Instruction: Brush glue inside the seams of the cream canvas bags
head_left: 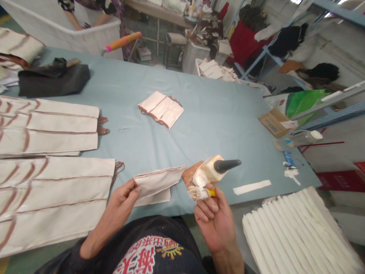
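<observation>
My left hand (125,199) pinches the left end of a cream cloth piece (159,180) with a thin brown seam, just above the table's front edge. My right hand (212,213) is closed on the yellow handle of a brush (199,192), palm turned up. White paste coats the bristles. Right behind the brush, a cream bottle (209,170) with a black nozzle lies tilted on a brown block (190,174). Farther back on the table sits a small folded stack of cream cloth (161,108) with brown edges.
Layered cream cloth pieces (65,182) cover the blue-green table (222,114) at left, near a dark cloth (54,80). A white strip (252,187), carton (274,122) and jar (306,137) are at right. White rolls (296,232) stand front right. Another person's arms reach into a white bin (94,40).
</observation>
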Motion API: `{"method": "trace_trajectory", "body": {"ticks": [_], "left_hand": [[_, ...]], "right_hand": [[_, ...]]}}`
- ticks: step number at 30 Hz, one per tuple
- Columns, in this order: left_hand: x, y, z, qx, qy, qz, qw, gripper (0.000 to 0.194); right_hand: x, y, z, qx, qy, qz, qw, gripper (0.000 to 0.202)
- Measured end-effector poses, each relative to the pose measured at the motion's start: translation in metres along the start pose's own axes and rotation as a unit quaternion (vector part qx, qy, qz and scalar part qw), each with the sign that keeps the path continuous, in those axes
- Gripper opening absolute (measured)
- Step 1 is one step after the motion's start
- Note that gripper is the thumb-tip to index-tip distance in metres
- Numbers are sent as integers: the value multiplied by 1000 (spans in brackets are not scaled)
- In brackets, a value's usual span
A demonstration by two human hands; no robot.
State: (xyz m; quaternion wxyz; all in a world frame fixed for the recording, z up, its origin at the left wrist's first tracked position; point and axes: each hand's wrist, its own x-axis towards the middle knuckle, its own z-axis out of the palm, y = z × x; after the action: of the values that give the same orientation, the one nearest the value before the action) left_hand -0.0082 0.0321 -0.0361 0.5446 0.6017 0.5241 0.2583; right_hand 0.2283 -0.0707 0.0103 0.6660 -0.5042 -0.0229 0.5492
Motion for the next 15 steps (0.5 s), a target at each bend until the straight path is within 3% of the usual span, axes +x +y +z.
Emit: {"method": "trace_trajectory", "body": {"ticks": [8,11,15], "left_hand": [[1,1,18,-17,-6,-3,1000,34],[1,-2,19,-7,35,-35,999,29],[3,-15,16,53,97,-67,992,25]], "right_hand": [[-3,4,-6,4,42,-40,998,45],[7,6,-26,-40,94,-93,990,46],[36,8,-74,-127,216,-167,954,41]]}}
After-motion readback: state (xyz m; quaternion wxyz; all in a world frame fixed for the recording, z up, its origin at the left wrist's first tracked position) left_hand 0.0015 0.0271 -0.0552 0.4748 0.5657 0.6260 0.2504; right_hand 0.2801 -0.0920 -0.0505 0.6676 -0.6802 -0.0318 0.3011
